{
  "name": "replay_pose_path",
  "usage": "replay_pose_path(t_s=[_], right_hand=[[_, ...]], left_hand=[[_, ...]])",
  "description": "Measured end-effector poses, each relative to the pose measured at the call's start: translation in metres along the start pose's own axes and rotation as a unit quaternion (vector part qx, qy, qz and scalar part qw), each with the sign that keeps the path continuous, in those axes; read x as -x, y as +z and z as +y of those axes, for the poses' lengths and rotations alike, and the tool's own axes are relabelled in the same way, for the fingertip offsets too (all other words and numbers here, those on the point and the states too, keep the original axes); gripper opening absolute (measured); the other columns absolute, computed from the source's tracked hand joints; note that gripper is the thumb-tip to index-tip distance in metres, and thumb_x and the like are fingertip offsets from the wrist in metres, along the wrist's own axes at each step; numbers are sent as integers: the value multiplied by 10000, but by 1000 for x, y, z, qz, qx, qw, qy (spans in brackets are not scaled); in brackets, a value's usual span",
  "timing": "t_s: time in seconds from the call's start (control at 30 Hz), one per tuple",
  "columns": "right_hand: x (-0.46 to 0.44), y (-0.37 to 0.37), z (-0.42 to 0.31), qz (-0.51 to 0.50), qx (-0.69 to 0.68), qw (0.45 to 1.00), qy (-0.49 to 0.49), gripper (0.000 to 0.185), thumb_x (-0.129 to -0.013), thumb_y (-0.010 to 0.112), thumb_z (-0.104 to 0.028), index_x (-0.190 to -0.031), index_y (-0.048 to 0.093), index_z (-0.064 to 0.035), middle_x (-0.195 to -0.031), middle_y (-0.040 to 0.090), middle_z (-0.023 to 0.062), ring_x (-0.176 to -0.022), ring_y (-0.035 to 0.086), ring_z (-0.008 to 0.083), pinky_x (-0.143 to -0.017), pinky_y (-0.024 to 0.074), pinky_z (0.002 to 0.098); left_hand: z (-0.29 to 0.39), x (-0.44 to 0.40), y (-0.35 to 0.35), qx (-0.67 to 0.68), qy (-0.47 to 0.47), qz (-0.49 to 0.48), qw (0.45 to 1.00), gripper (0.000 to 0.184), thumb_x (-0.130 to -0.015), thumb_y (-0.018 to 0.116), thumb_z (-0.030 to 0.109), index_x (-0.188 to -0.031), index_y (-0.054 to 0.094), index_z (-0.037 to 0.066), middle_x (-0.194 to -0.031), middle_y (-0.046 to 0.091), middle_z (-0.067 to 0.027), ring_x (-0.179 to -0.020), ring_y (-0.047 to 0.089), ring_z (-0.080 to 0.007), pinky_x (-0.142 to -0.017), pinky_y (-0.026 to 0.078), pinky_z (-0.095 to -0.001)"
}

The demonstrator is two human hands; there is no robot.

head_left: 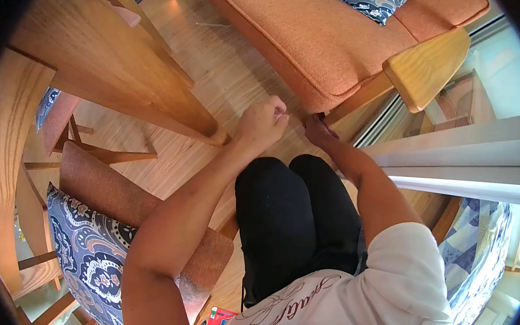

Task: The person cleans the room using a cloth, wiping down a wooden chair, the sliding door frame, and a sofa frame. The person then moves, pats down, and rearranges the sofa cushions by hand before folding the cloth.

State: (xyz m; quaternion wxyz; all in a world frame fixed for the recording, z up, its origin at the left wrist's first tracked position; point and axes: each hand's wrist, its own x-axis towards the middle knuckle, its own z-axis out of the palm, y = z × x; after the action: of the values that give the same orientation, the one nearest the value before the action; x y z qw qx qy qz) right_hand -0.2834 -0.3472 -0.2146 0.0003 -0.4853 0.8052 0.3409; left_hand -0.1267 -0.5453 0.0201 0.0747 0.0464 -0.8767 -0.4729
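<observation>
My left hand (264, 125) is closed above the wood floor, its fingers curled in. What it holds, if anything, is too small to make out. Close to the front corner of the orange sofa (288, 36), my right hand (319, 132) is closed near the base of the wooden armrest frame (359, 100). A small dark thing (320, 116) shows at its fingertips, just below the seat cushion; I cannot tell whether it belongs to the sofa. The two hands are a short way apart, in front of my bent knees (276, 194).
A wooden table (115, 59) with a thick leg stands at the left. Below it is a chair (106, 181) with a paisley cushion (92, 241). A white sill (455, 165) runs along the right, and a checked fabric (473, 246) lies behind my right arm. The wood floor (219, 55) stretches toward the back.
</observation>
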Motion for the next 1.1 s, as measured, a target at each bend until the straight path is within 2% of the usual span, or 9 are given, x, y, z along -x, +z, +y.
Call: replay_pose_path(t_s=[0.1, 0.17, 0.23, 0.37, 0.53, 0.67, 0.87, 0.97, 1.1], right_hand=[[-16, 2, -2, -62, -86, 993, -60, 391, -829, 557, -180, -1210, 595, -98, -1146, 573, 134, -1132, 491, 322, -978, 350, 487], [-9, -11, 2, -55, -340, 938, -41, 408, -832, 573, -174, -1239, 562, -154, -1176, 576, 135, -1151, 490, 352, -939, 403, 465], [51, -58, -7, 183, -411, 885, 122, 383, -839, 586, -166, -1220, 548, -162, -1159, 600, 125, -1127, 527, 346, -889, 446, 459], [156, -164, 31, 321, -590, 666, 325, 279, -909, 579, -252, -1143, 527, -109, -967, 631, 198, -884, 606, 403, -709, 492, 449], [225, -258, 83, 377, -641, 545, 389, 353, -798, 741, -346, -821, 585, -31, -706, 666, 120, -669, 665, 223, -631, 505, 329], [199, -281, 110, 468, -721, 386, 335, 356, -801, 759, -246, -990, 601, 11, -893, 661, 78, -828, 575, 109, -745, 483, 286], [197, -270, 117, 419, -714, 421, 371, 309, -904, 637, -216, -1108, 570, 6, -868, 615, 23, -787, 517, 86, -711, 458, 270], [197, -265, 118, 423, -664, 478, 389, 297, -877, 659, -222, -1031, 553, 9, -811, 618, 157, -715, 615, 260, -670, 485, 348], [178, -259, 105, 489, -669, 406, 384, 263, -915, 605, -196, -1069, 530, 4, -877, 636, 122, -795, 607, 201, -718, 479, 318]], left_hand=[[-1, 2, 1, -20, -6, -6, 1000, 216, -847, 612, 175, -971, 611, -1, -863, 672, -163, -712, 658, -255, -663, 513, -342], [1, 3, -2, -15, -8, -16, 1000, 208, -832, 606, 163, -977, 597, 15, -857, 677, -169, -825, 658, -322, -744, 503, -412], [-1, 3, -1, -12, 9, -2, 1000, 208, -835, 613, 170, -978, 594, 20, -851, 677, -166, -822, 657, -322, -732, 505, -407], [24, 5, -5, 72, 17, 31, 997, 229, -858, 633, 201, -994, 588, 22, -862, 669, -168, -817, 655, -321, -702, 512, -395], [82, 3, -2, 48, 237, 110, 964, 242, -911, 591, 157, -1093, 585, -2, -1012, 647, -176, -924, 645, -291, -808, 509, -374], [139, -45, 10, 35, 381, 115, 917, 253, -887, 597, 135, -1105, 602, 7, -1204, 557, -180, -1106, 532, -370, -932, 442, -427], [171, -134, 43, 87, 507, 120, 849, 242, -863, 539, 143, -1061, 648, 57, -1239, 569, -139, -1203, 480, -381, -1039, 330, -512], [157, -145, 57, 175, 496, 99, 845, 254, -876, 477, 130, -1040, 655, 53, -1212, 595, -138, -1200, 489, -370, -1065, 289, -520], [161, -149, 53, 156, 468, 101, 864, 281, -870, 445, 97, -1062, 644, 49, -1204, 604, -147, -1205, 483, -385, -1082, 243, -545]])
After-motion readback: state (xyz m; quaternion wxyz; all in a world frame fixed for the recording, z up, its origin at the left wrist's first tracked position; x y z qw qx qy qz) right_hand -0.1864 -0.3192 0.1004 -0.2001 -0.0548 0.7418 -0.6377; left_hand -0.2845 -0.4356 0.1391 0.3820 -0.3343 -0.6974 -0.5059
